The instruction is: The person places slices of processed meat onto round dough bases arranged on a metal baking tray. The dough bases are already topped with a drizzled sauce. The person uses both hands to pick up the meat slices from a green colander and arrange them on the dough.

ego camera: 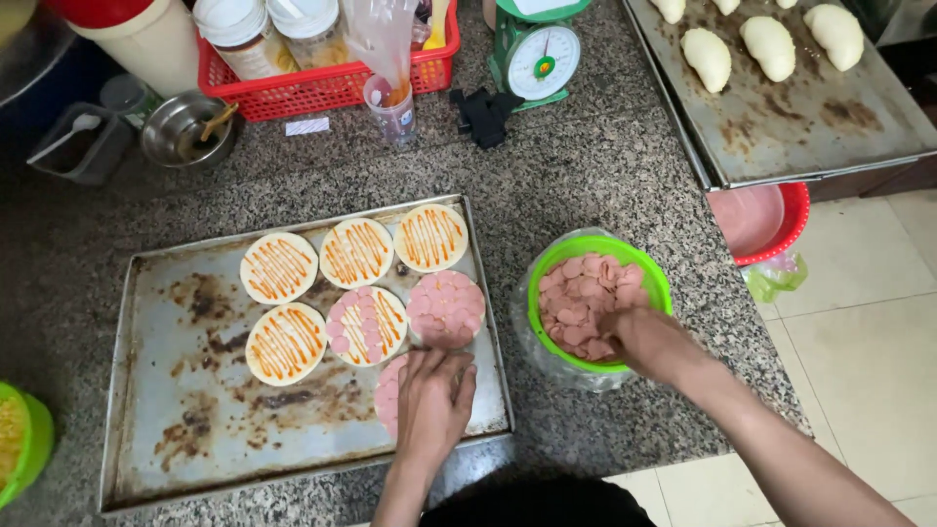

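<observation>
On the speckled desk [586, 176], the left hand [432, 402] lies flat, fingers together and gripping nothing, pressed on a sausage-covered dough round [391, 390] at the near edge of the worn baking tray [176, 390]; six more rounds lie just beyond and to the left of it, the nearest, fully covered one [446, 308] right above its fingertips. To its right, the right hand [639, 339] reaches into the green bowl [649, 278], fingers curled down among the pink sausage slices [578, 293], though whether they pinch one cannot be told.
</observation>
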